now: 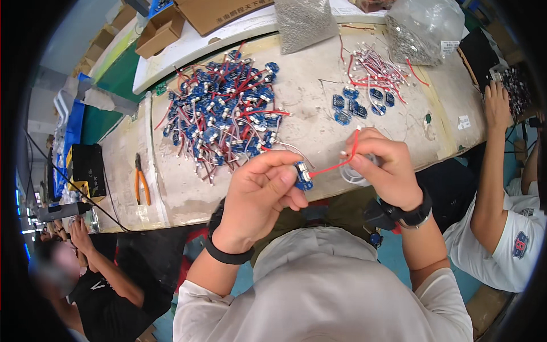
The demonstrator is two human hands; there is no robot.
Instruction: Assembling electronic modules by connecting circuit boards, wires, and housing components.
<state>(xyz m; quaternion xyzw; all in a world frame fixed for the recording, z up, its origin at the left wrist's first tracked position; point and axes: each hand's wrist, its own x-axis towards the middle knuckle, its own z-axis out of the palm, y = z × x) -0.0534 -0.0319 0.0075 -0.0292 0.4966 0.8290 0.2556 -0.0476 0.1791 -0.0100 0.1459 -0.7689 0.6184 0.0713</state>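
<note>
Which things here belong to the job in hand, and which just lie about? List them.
In the job:
- left hand pinching a small blue board
- right hand holding its red wire
- big pile of wired boards
- bare boards
- loose wires

Lying about:
- orange pliers
- cardboard boxes
- bags of small metal parts
- yellow-black device

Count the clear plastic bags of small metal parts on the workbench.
2. One bag of metal parts lies at the top centre of the bench; the other bag sits at the top right, beside the loose red and white wires. More may lie beyond the frame.
</note>
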